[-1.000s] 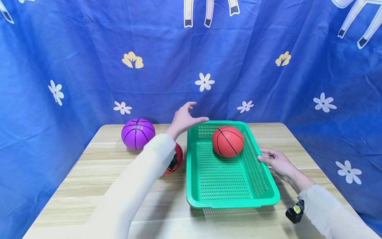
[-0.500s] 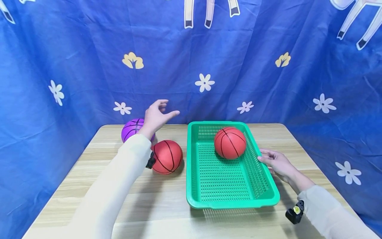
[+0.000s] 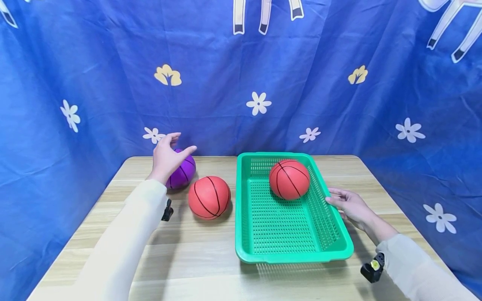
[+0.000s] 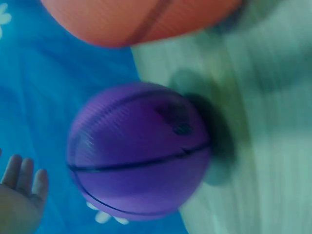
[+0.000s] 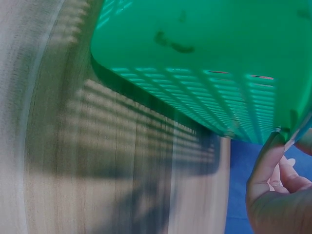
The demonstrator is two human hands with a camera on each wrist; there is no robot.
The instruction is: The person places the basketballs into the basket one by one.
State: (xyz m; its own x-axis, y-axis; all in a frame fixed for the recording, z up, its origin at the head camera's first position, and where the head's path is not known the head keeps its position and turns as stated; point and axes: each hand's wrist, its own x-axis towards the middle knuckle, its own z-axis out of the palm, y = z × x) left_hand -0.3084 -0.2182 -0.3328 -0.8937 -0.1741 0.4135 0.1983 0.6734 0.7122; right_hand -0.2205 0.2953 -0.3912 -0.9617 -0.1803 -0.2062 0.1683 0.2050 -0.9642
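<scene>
My left hand [image 3: 167, 159] hovers in front of the purple basketball [image 3: 183, 172], hiding part of it in the head view. Its fingers are spread from the thumb and hold nothing. In the left wrist view the fingers [image 4: 24, 178] appear apart from that ball. A red basketball [image 3: 209, 197] rests on the table just right of the purple one. My right hand [image 3: 350, 207] grips the right rim of a green plastic basket [image 3: 293, 256]; the right wrist view has the thumb and fingers pinching the rim. Inside the basket, toward its far end, lies another red basketball [image 3: 289, 179].
The wooden table [image 3: 203, 267] carries the basket and the balls. A blue patterned curtain [image 3: 214, 83] hangs along its back and both sides. Each sleeve has a small black wrist camera [image 3: 373, 267].
My left hand has moved left, from beside the basket's far left corner to the purple basketball, uncovering the red ball on the table. The red ball in the basket shifted slightly; my right hand stayed put.
</scene>
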